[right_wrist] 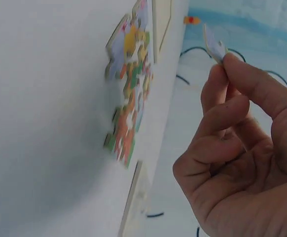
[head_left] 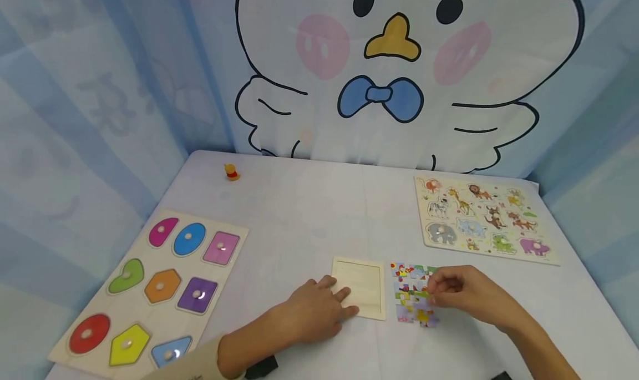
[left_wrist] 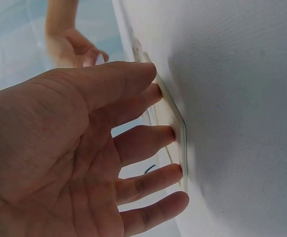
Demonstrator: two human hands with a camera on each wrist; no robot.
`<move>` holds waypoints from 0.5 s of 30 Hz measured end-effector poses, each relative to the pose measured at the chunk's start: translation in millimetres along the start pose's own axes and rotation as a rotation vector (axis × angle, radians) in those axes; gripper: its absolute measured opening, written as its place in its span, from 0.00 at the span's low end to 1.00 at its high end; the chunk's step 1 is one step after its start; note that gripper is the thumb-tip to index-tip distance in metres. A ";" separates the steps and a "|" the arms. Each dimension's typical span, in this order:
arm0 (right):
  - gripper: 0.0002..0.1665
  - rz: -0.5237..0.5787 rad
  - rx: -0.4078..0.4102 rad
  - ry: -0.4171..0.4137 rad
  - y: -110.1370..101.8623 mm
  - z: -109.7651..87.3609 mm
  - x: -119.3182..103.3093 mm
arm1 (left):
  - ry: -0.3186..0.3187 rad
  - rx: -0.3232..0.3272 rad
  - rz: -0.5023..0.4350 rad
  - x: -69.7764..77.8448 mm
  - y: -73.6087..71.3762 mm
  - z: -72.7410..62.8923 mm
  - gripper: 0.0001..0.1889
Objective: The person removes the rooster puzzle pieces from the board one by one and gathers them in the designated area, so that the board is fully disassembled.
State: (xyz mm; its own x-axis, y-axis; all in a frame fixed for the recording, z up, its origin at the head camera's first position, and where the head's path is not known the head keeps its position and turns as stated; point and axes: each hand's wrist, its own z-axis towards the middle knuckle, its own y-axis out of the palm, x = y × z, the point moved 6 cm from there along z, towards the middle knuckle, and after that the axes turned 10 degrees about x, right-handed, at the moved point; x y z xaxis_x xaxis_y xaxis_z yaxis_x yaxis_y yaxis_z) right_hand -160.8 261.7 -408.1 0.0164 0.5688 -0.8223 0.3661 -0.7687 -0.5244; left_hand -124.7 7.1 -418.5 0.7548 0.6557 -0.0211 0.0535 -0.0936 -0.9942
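Observation:
A small square wooden puzzle tray (head_left: pixel 383 291) lies on the white table, its recess bare wood. My left hand (head_left: pixel 315 312) rests on its left side with fingers spread, and in the left wrist view the fingertips touch the tray's edge. To the right of the tray, several colourful jigsaw pieces (head_left: pixel 405 302) lie close together. My right hand (head_left: pixel 471 295) is raised at the right side of these pieces. Between its thumb and index finger it pinches a pale lavender jigsaw piece (right_wrist: pixel 213 45), which shows best in the right wrist view.
A shape knob board (head_left: pixel 142 319) lies at the left. An animal puzzle board (head_left: pixel 464 213) lies at the back right. A tiny yellow and red bear figure (head_left: pixel 232 172) stands near the back left edge. A curtain with a cartoon bird (head_left: pixel 379 130) hangs behind the table.

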 end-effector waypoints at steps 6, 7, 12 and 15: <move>0.08 0.041 -0.070 0.138 -21.1 -28.4 44.3 | 0.000 -0.018 -0.019 0.1 0.9 1.5 0.23; 0.07 0.037 -0.075 0.146 -21.7 -30.7 49.6 | -0.001 -0.019 -0.022 -0.1 1.2 1.5 0.23; 0.07 0.005 -0.038 0.163 -22.1 -33.0 64.6 | 0.002 -0.009 -0.027 -0.4 1.7 2.2 0.23; 0.10 -0.029 0.003 0.172 -20.1 -31.1 66.4 | 0.006 -0.003 -0.027 -0.7 2.6 2.4 0.23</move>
State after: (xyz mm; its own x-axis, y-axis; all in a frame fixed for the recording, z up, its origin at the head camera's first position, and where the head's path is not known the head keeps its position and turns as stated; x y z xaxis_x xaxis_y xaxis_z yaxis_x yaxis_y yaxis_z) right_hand -138.2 324.1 -445.3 0.1651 0.6319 -0.7573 0.3658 -0.7523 -0.5480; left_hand -126.6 8.2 -421.4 0.7570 0.6534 0.0061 0.0759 -0.0787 -0.9940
